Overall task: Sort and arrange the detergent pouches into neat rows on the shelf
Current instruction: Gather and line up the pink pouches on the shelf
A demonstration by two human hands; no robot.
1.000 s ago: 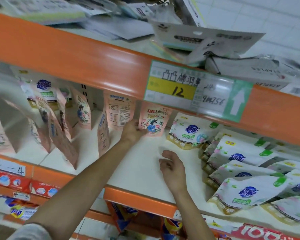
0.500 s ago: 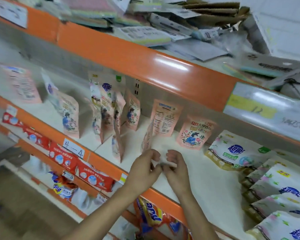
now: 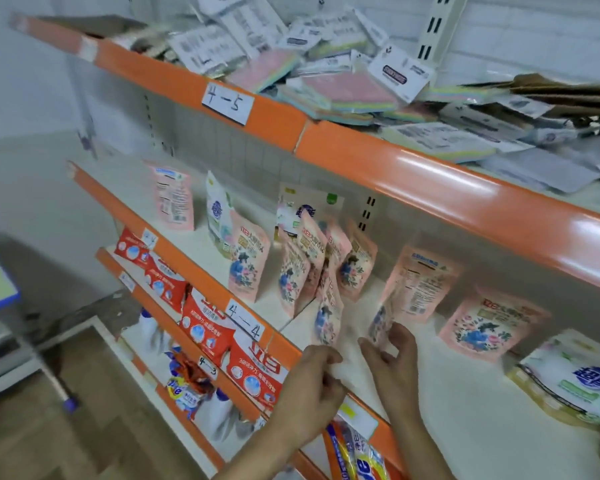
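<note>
Seen now from further left than a second ago, with the handwritten "4—4" label [image 3: 245,322] brought into the middle of the view. Above and behind that label, the white shelf [image 3: 447,393], mostly bare toward the right. Higher above the label, an untidy heap of packets [image 3: 326,81] on the upper board; no part of this job, by the look of it.

Far right of the label, a white pouch [image 3: 575,382] lying flat. Just up and right of the label, a cluster of pink pouches [image 3: 250,265] standing at odd angles, some front-on, some turned back-out, some overlapping. No neat row yet.

Right of the label, near the front edge, one leaning pouch [image 3: 383,320], tilted and nearly edge-on.

Pulled back from the rear of the shelf a second ago, the left hand [image 3: 312,382] now just right of and below the label at the front lip, fingers loosely curled, nothing in them. Further right, the right hand [image 3: 392,362] lifted off the board and raised to the leaning pouch, thumb and fingers [image 3: 402,337] parted to either side of its lower corner; touching, though firm pinching cannot be told through the blur.

Probably means a switch from the back row to straightening this front pouch.
</note>
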